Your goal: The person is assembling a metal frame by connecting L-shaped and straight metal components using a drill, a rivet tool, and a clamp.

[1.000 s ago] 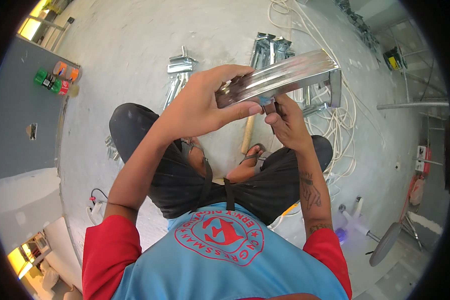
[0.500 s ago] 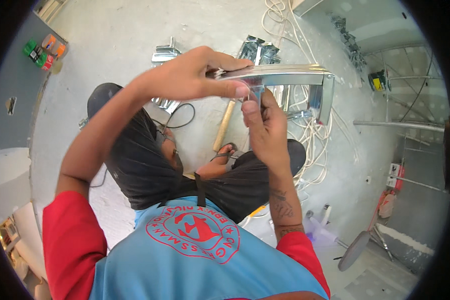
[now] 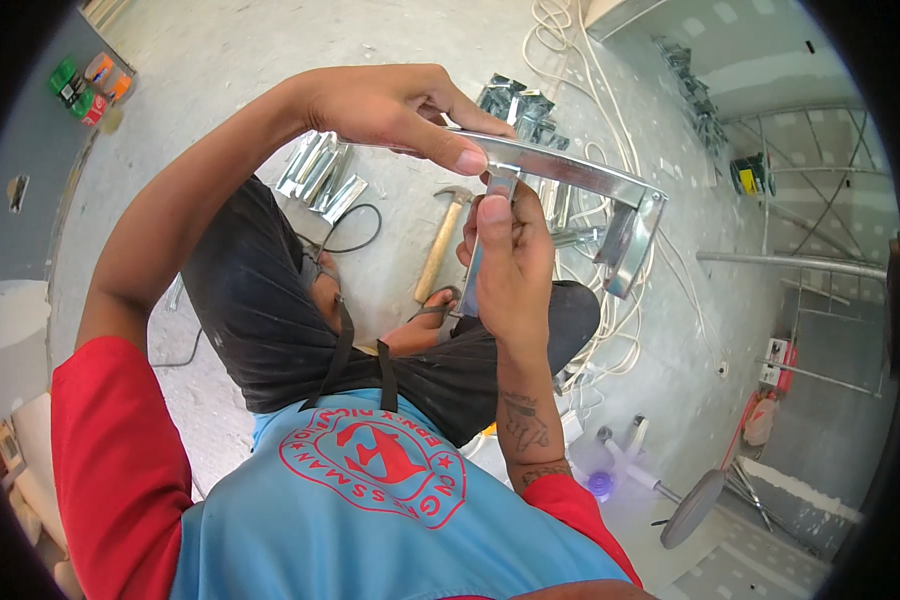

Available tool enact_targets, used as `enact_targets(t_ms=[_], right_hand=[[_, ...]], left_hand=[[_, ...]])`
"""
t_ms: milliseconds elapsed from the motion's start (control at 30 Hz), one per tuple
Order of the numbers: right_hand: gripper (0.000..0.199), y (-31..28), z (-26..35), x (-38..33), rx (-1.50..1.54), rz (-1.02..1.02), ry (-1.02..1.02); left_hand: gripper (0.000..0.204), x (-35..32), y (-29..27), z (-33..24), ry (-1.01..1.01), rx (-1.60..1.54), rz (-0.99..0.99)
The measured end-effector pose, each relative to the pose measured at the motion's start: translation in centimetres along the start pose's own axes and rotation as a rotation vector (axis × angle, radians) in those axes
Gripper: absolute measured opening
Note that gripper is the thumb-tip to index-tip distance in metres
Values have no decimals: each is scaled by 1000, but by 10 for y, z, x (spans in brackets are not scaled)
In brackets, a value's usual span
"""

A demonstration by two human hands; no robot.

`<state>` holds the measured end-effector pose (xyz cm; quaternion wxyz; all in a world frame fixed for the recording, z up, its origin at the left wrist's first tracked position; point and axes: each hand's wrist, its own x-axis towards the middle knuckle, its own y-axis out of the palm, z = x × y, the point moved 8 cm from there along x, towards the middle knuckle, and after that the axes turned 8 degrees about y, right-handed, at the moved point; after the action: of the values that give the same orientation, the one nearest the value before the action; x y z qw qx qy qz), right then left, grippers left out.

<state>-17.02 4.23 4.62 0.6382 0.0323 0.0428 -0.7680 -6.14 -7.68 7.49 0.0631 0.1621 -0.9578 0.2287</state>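
A person (image 3: pixel 370 540) in a blue shirt with red sleeves sits low over the concrete floor (image 3: pixel 400 40), knees spread, with a bent metal channel (image 3: pixel 570 165) held up in front of them, well above the floor's middle. The left hand (image 3: pixel 395 115) is clamped on the channel's left end, thumb along the near side and fingers over the top; the far end turns downward in a short leg. Just beneath, the right hand (image 3: pixel 512 255) pinches a flat metal piece (image 3: pixel 502 187) that meets the channel's underside, so the 2 hands are near each other. On the floor below lies 1 claw hammer (image 3: pixel 438 250) with a wooden handle, close to a sandalled foot (image 3: pixel 430 325). Left of it rest cut channel pieces (image 3: pixel 315 165) beside a dark cable (image 3: pixel 370 240), and a darker stack of metal pieces (image 3: pixel 520 108) lies beyond the hands. White cable (image 3: pixel 610 350) coils to the right. A green bottle (image 3: pixel 67 80) is at the floor's left edge, while scaffolding (image 3: pixel 815 168) stands along its right edge.
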Motion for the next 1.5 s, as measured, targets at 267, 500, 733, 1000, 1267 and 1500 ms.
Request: enact_targets(t_ms=[267, 500, 733, 1000, 1267, 1500], right_hand=[[57, 0, -6, -5, 137, 58, -65], [61, -6, -11, -7, 136, 9, -160], [65, -17, -24, -10, 68, -5, -220], [49, -31, 8, 18, -919, 79, -433], [59, -33, 78, -27, -1031, -81, -1189], [52, -25, 98, -29, -1199, -107, -1224]], left_hand=[[71, 5, 5, -19, 65, 0, -25], [64, 4, 8, -32, -67, 43, 59], [56, -2, 11, -45, 102, 57, -78], [63, -21, 18, -60, 213, 597, -48], [75, -43, 22, -56, 140, 905, -574], [75, -52, 63, -6, -214, -893, -790]])
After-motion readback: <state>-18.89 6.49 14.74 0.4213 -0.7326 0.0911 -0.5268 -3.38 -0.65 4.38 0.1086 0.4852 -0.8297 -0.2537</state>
